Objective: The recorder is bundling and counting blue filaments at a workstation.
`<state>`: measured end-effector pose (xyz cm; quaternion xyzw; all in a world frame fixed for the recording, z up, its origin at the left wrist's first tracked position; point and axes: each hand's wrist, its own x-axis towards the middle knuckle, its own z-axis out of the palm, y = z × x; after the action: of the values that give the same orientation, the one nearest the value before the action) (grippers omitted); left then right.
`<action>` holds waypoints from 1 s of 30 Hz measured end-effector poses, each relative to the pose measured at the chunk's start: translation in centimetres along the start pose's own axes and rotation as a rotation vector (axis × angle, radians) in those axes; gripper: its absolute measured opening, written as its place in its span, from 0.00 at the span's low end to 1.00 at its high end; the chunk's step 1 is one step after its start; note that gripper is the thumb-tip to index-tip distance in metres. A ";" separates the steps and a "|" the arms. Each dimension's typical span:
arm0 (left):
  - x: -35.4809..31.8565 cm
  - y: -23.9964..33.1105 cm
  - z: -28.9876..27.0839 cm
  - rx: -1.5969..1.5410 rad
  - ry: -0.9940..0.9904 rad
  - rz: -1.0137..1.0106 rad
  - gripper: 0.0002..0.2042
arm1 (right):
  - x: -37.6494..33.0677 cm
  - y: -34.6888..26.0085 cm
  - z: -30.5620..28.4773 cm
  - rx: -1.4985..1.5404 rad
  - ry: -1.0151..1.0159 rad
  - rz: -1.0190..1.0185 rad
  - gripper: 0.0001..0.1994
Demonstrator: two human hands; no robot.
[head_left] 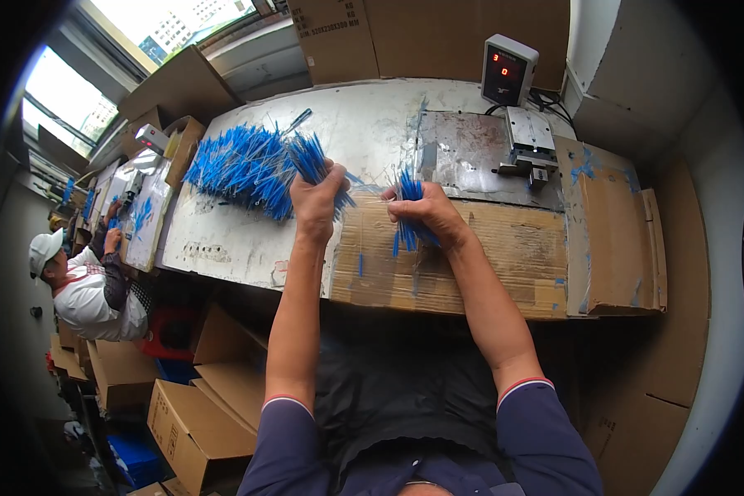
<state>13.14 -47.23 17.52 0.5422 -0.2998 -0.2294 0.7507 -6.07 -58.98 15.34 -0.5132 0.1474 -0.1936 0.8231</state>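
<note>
My left hand (pixel 312 205) is closed round a bundle of thin blue sticks (pixel 307 157), whose tips fan out above and below the fist. Another bundle of blue sticks (pixel 408 188) is gripped in my right hand (pixel 435 215), a short way to the right, over the near edge of the worktop. Thin pale or metallic ends show among the sticks; their exact kind is unclear. A large heap of similar sticks (pixel 238 169) lies on the white table (pixel 223 240), just left of my left hand.
Under my right hand lies a cardboard sheet (pixel 488 260). Behind it are a metal plate (pixel 463 153), a small metal fixture (pixel 531 136) and a box with a red display (pixel 508 73). A cardboard tray (pixel 616 240) stands right. A co-worker (pixel 95 302) and open cartons (pixel 202 430) are left.
</note>
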 end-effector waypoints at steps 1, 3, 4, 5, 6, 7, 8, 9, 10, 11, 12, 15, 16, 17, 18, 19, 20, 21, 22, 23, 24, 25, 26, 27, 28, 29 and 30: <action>0.2 0.0 -0.3 -0.011 0.043 0.029 0.07 | 0.1 0.1 0.0 0.003 -0.004 -0.003 0.20; 1.1 -0.2 -1.7 -0.039 0.125 0.065 0.06 | 0.2 0.0 0.0 0.039 0.043 -0.005 0.20; 1.4 -0.1 -2.0 -0.071 0.204 0.097 0.06 | 0.2 0.0 -0.3 0.073 0.097 -0.008 0.19; 1.5 -0.2 -2.2 -0.125 0.270 0.124 0.05 | 0.4 0.3 -0.6 0.072 0.100 -0.010 0.19; 1.3 -0.4 -2.1 -0.128 0.267 0.125 0.05 | 0.7 0.9 -0.9 0.147 0.158 -0.050 0.19; 1.0 -0.6 -2.0 -0.185 0.389 0.094 0.05 | 0.9 1.0 -0.9 0.223 0.216 -0.090 0.19; 0.7 -0.7 -1.8 -0.242 0.511 0.062 0.05 | 1.1 1.2 -0.9 0.221 0.217 -0.093 0.19; 0.2 -1.3 -1.1 -0.253 0.583 0.019 0.05 | 1.2 1.4 -0.7 0.272 0.235 -0.102 0.18; -0.5 -1.7 -0.2 -0.256 0.583 0.020 0.05 | 1.3 1.5 -0.3 0.323 0.249 -0.109 0.17; -1.2 -2.3 1.0 -0.322 0.603 -0.012 0.05 | 1.4 1.8 -0.4 0.323 0.230 -0.108 0.17; -1.9 -2.8 2.2 -0.389 0.622 -0.045 0.06 | 1.4 2.1 -0.5 0.317 0.234 -0.112 0.17; -3.6 -4.0 4.7 -0.404 0.615 -0.137 0.06 | 1.3 2.3 0.0 0.447 0.208 -0.096 0.17; -3.9 -4.3 5.2 -0.408 0.614 -0.137 0.06 | 1.3 2.3 0.1 0.444 0.208 -0.097 0.17; -4.1 -4.6 5.7 -0.410 0.616 -0.156 0.05 | 1.3 2.2 0.2 0.438 0.234 -0.153 0.16; -4.4 -4.8 6.1 -0.412 0.618 -0.175 0.05 | 1.3 2.2 0.2 0.433 0.261 -0.209 0.15; -4.8 -4.8 6.9 -0.388 0.619 -0.161 0.06 | 1.3 2.2 0.2 0.433 0.264 -0.210 0.15; -5.2 -4.8 7.5 -0.387 0.617 -0.164 0.06 | 1.3 2.2 0.0 0.450 0.313 -0.192 0.14; -5.6 -4.7 8.1 -0.307 0.587 -0.113 0.07 | 1.3 2.1 -0.1 0.469 0.362 -0.174 0.13; -6.0 -4.6 8.0 -0.225 0.563 -0.059 0.07 | 1.2 1.9 0.0 0.473 0.360 -0.169 0.13; -6.0 -4.5 7.8 -0.212 0.546 -0.043 0.08 | 1.1 1.7 0.0 0.476 0.357 -0.180 0.11; -6.0 -4.2 7.3 -0.206 0.551 -0.043 0.08 | 1.0 1.4 0.0 0.480 0.354 -0.189 0.09; -6.1 -3.8 7.1 -0.187 0.461 -0.095 0.08 | 1.0 1.2 -0.5 0.479 0.368 -0.163 0.08; -6.1 -3.3 6.8 -0.167 0.372 -0.147 0.08 | 0.9 1.2 -1.2 0.481 0.373 -0.159 0.08; -5.9 -2.9 6.5 -0.163 0.359 -0.155 0.08 | 0.9 1.3 -1.9 0.475 0.368 -0.156 0.08; -5.5 -2.2 5.5 -0.157 0.365 -0.158 0.08 | 1.1 1.4 -2.1 0.472 0.358 -0.151 0.08; -5.2 -1.4 4.4 -0.128 0.323 -0.162 0.08 | 1.1 1.0 -1.8 0.472 0.403 -0.172 0.06; -5.1 -0.6 3.2 -0.099 0.282 -0.167 0.09 | 0.9 0.8 -1.6 0.476 0.402 -0.162 0.06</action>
<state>7.26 -46.16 16.71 0.5546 -0.1337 -0.2268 0.7894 -5.86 -60.34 13.94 -0.2679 0.2163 -0.3849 0.8563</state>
